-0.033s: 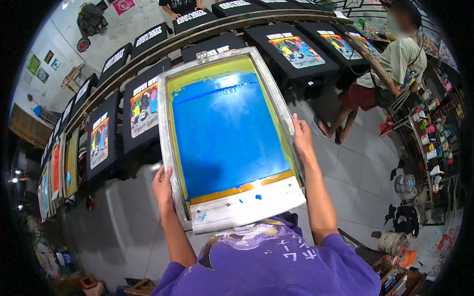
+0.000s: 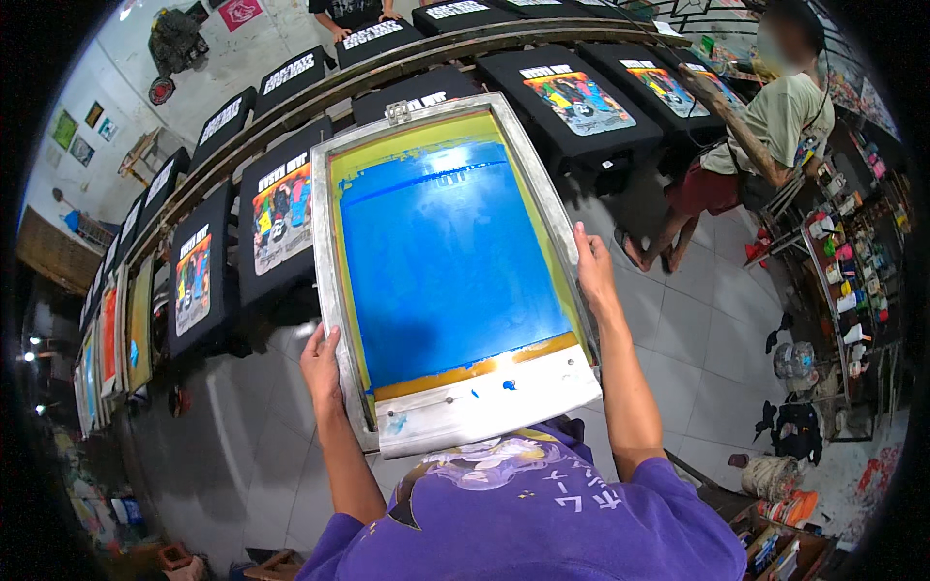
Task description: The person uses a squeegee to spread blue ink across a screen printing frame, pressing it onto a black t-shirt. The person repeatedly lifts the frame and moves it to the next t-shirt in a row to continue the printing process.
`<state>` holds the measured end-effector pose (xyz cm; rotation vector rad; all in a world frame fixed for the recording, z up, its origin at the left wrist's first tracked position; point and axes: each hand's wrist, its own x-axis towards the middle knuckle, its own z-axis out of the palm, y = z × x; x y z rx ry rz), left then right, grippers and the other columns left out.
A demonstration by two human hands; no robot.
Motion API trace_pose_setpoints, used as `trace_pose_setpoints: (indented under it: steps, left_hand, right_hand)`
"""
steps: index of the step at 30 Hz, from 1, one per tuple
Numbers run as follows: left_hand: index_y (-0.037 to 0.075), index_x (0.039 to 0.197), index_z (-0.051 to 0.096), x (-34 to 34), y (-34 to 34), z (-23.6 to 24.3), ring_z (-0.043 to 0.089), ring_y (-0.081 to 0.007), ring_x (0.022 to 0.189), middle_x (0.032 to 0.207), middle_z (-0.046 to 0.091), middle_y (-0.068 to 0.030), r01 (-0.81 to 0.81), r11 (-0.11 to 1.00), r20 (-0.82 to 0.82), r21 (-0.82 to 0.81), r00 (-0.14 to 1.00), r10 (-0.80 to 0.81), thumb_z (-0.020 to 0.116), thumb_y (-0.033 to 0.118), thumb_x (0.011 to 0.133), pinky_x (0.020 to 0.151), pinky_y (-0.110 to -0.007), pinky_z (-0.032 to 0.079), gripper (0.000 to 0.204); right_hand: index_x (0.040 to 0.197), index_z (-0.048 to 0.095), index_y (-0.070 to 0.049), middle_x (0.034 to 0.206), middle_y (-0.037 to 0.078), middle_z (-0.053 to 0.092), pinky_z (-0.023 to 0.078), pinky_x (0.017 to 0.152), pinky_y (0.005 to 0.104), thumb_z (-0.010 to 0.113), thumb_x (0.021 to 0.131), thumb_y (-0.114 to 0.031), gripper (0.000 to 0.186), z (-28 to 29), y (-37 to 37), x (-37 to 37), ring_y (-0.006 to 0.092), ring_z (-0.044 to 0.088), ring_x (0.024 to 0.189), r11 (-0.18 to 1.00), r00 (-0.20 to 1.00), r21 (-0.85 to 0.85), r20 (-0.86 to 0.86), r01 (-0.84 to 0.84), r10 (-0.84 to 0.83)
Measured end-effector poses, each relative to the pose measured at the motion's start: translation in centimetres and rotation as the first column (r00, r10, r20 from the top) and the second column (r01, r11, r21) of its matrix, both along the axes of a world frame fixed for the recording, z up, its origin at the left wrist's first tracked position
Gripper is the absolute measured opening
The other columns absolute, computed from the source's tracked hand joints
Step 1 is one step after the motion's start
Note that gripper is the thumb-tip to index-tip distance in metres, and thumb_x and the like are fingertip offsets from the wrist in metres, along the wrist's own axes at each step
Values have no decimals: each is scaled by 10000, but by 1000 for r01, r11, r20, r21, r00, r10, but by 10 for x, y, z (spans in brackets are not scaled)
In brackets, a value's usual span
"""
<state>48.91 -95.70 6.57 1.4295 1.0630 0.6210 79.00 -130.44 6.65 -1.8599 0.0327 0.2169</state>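
A silk-screen printing frame [image 2: 327,242] is held up in front of me, tilted toward my purple shirt. Blue ink [image 2: 446,271] covers most of its mesh, with a yellow-green border around it. Across the near end lies a broad pale bar [image 2: 489,409] with screws and a brown strip on its far edge; it looks like a squeegee. My left hand [image 2: 321,368] grips the left rail near its lower end. On the right rail, somewhat higher, my right hand [image 2: 595,271] is closed around the edge. The undersides of both grips are hidden behind the frame.
Black shirts on boards [image 2: 570,111] line a long wooden-railed rack ahead and left, many printed. A co-worker [image 2: 780,131] stands at the right by shelves of small containers [image 2: 848,257]. Another person's hand [image 2: 341,34] shows at the far rack. Used screens [image 2: 140,324] lean at left.
The rack and shirts sit very slightly farther left in view. My hands keep the same hold on the screen frame.
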Motion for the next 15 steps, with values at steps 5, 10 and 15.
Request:
trace_pose_setpoints:
  steps: [5,10,15]
  left_hand:
    - [-73,1394,528,58,5,-18,666,-124,915,1064,728,-119,-14,997,17,-71,1000,15,736,113,922,814,-261,506,548]
    - [-79,1385,535,105,28,-45,662,-115,896,1062,726,-105,86,989,138,-121,988,-69,727,76,917,788,-249,503,529]
    - [-70,1360,569,169,66,-66,637,-91,832,1000,724,-78,47,998,129,-41,991,-41,747,80,905,726,-235,492,511]
  right_hand:
    - [1199,633,51,1190,264,653,446,988,398,532,924,-700,806,-12,-1,56,312,609,1135,999,1000,-36,4,29,-28]
    - [1209,631,55,1189,274,655,442,1001,406,529,934,-686,797,-14,23,120,319,606,1159,998,1000,-64,-13,15,-16]
    - [1111,645,40,1118,241,679,456,959,391,531,945,-669,737,-38,65,200,292,623,1086,995,999,-101,31,19,-16]
